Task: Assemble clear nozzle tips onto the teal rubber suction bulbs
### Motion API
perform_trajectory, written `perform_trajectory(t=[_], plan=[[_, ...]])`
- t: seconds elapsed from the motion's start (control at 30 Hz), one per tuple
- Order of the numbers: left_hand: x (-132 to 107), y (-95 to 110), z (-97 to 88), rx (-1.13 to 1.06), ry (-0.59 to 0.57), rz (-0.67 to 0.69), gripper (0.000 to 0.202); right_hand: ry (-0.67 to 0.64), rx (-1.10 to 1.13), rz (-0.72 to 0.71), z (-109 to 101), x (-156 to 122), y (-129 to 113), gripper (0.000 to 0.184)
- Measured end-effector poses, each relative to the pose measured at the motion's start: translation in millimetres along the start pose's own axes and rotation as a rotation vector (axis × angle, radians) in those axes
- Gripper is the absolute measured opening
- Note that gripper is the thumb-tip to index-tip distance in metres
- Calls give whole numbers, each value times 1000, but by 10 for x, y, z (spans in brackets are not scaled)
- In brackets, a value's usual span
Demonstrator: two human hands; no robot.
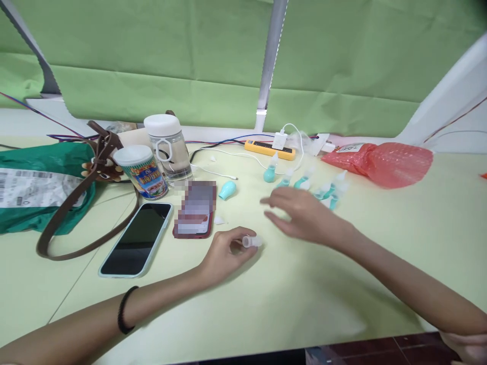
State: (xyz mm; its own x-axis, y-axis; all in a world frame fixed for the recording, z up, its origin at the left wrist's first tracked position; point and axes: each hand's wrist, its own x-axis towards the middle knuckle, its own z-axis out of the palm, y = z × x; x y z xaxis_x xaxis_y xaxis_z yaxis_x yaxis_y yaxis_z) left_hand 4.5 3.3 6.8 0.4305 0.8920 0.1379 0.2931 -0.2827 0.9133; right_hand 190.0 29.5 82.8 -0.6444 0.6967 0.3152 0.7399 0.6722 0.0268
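Observation:
Between the thumb and fingers of my left hand (pixel 224 256) is a small translucent plastic tube (pixel 251 242), its round mouth turned to the left. My right hand (pixel 304 213) hovers over the table to the right, thumb and fingers apart, nothing held. Just beyond it lie several teal rubber bulbs with clear pointed tips, one bulb (pixel 269 175) standing upright with its tip up. A loose teal bulb (pixel 227 190) without a tip rests farther left, near a phone. A small white pointed piece (pixel 219 220) lies beside that phone; its kind I cannot tell.
Left of my hands lie a dark-screened phone (pixel 137 241) and a red-cased phone (pixel 196 208). Behind them stand a noodle cup (pixel 142 172) and a water bottle (pixel 169 147). A green parcel (pixel 45 182), brown strap (pixel 57 248), yellow power strip (pixel 262 148) and red plastic bag (pixel 395 165) line the back.

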Motion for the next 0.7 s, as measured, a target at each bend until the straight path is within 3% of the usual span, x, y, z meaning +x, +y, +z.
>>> perform_trajectory(t=[0.07, 0.13, 0.27, 0.37, 0.53, 0.7], plan=[[-16, -30, 15, -123, 33, -66, 23, -197, 34, 1, 153, -132, -76, 18], [-24, -45, 29, -217, 44, -116, 25, -305, 52, 53, 294, -230, -66, 14], [-10, -16, 25, -405, 40, -223, 29, -325, 233, 96, 404, -313, 46, 20], [16, 19, 0, -512, 35, -286, 33, -210, 435, 136, 399, -333, 35, 20], [19, 4, 10, -512, -63, -277, 30, 197, 911, 317, 463, -379, -196, 11], [-25, 0, 54, -412, -153, -170, 25, 249, 983, 250, 538, -408, -337, 13]])
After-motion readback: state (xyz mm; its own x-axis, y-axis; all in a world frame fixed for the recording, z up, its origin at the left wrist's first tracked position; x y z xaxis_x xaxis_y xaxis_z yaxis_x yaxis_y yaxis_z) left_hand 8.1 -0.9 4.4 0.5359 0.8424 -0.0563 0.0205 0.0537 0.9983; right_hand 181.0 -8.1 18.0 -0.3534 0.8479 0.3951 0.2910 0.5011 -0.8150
